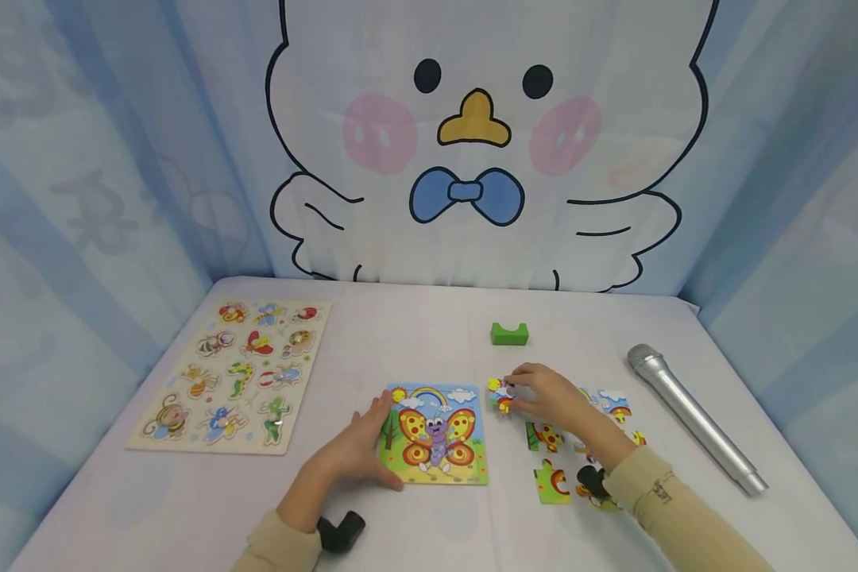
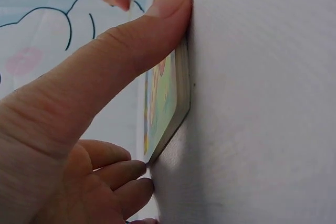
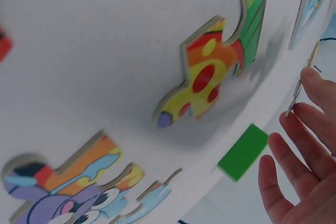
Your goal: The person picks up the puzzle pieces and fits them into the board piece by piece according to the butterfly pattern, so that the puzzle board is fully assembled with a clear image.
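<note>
Puzzle piece [image 1: 499, 391], printed with a sun and rainbow, is just off the right side of the butterfly board [image 1: 436, 435], pinched between the thumb and fingers of the right hand [image 1: 554, 397]. It looks raised from the table [image 1: 429, 326] and tilted on edge; the grip takes its right side, which leaves the printed left part showing, probably so that the picture can be read against the board's.

The left hand [image 1: 357, 445] is spread wide around the board's left side, thumb lying along the near edge, other fingers by the left edge and upper corner. The spread seems meant to steady the board, and it keeps the right-hand side free. Whether every left fingertip touches cannot be told.

Loose pieces [image 1: 554, 483] lie to the right in loose rows, spaced apart with their cut edges exposed, likely for easy picking; the right forearm covers some of them.

As for room, a bare strip runs between the board's right edge and the loose pieces, with the held piece at its far end. The green block [image 1: 509, 334] stands beyond that piece, the silver microphone [image 1: 693, 421] slants well to the right, and the insect board [image 1: 195, 444] lies left, with bare cloth between it and the left hand
</note>
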{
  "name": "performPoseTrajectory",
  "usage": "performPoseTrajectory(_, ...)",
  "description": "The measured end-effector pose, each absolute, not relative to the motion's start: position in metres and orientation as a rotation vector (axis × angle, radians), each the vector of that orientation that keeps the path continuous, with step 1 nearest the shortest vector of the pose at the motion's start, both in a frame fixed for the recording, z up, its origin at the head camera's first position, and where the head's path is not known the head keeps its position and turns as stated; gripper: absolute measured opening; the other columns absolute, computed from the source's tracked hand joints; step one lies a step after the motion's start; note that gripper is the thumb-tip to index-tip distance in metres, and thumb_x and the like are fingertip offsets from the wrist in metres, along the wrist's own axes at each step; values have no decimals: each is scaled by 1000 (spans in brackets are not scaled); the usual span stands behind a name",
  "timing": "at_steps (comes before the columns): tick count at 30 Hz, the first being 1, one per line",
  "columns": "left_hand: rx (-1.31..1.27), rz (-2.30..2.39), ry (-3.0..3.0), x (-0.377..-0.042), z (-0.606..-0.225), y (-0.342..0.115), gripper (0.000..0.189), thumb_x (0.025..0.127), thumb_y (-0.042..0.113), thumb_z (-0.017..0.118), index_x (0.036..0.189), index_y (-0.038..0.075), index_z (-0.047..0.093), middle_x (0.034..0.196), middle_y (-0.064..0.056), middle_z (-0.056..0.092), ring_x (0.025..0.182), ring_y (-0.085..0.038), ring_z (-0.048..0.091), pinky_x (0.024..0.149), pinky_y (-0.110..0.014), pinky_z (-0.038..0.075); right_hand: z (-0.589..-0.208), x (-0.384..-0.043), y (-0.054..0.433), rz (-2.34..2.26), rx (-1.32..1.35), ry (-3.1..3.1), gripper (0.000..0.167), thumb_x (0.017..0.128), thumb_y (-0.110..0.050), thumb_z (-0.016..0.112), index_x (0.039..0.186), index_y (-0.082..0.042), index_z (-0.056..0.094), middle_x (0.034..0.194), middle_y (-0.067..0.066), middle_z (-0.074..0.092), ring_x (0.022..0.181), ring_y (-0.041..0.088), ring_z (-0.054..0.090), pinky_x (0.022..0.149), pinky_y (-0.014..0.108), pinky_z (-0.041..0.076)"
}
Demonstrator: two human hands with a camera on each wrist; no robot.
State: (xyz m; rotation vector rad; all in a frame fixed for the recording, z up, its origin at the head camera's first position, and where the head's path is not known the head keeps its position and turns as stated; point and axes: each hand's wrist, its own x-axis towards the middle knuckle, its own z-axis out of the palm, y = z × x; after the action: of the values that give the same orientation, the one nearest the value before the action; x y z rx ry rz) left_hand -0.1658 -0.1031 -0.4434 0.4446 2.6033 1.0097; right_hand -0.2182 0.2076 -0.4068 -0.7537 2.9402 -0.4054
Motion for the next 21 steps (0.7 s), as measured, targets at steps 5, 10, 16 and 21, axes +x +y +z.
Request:
performPoseTrajectory(5,425,1004,2601,-166,-441,-103,125,52,24,89,144,-4,10,149,-23,12,137,-34,9,111,-50,6,-404,-217,186,-406,-803,2918,41,81,-22,70,116,-2,62,112,11,58,105,26,54,90,42,47)
performPoseTrajectory(10,417,988,2611,-166,-440,-102,124,52,23,89,144,-5,10,148,-24,13,137,-35,10,111,-50,7,-408,-218,166,-405,-895,2910,39,79,-22,71,112,-1,64,108,10,59,103,25,54,88,39,48)
performPoseTrajectory(16,404,988,2611,-166,-439,-101,124,52,23,89,144,-4,11,149,-22,13,137,-34,10,111,-50,7,-416,-220,146,-404,-924,2894,38,79,-22,72,111,-2,65,108,9,59,104,25,54,88,39,48)
performPoseTrajectory(21,395,981,2614,-165,-438,-101,125,51,24,89,144,-4,10,149,-22,12,137,-34,11,111,-49,9,-417,-220,130,-419,-904,2863,38,81,-25,70,112,-3,65,109,8,58,104,23,53,89,38,47)
